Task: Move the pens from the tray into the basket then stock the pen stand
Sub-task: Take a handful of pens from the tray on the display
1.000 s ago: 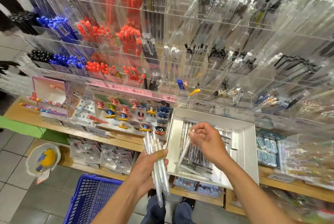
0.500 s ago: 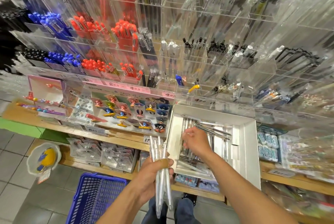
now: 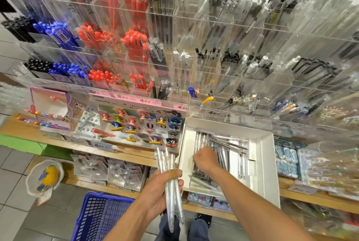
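Observation:
A white tray (image 3: 267, 163) rests on the wooden shelf and holds several clear pens (image 3: 225, 147). My right hand (image 3: 206, 160) reaches down into the tray, its fingers curled among the pens there. My left hand (image 3: 162, 190) grips a bundle of clear pens (image 3: 172, 192) upright, just left of the tray's near corner. A blue basket (image 3: 101, 215) stands on the floor below my left arm. The clear acrylic pen stand (image 3: 194, 50) rises behind the tray, with red, blue, black and clear pens in its compartments.
A card display of small clips (image 3: 143, 126) lies on the shelf left of the tray. Packaged goods (image 3: 108, 170) fill the lower shelf. A plush item (image 3: 45, 177) hangs at the lower left. Boxed items (image 3: 287, 155) sit to the tray's right. Grey floor tiles lie around the basket.
My right hand, raised above the tray with a pen a second ago, has dropped into the tray among the pens. My left hand keeps its bundle and has shifted slightly right.

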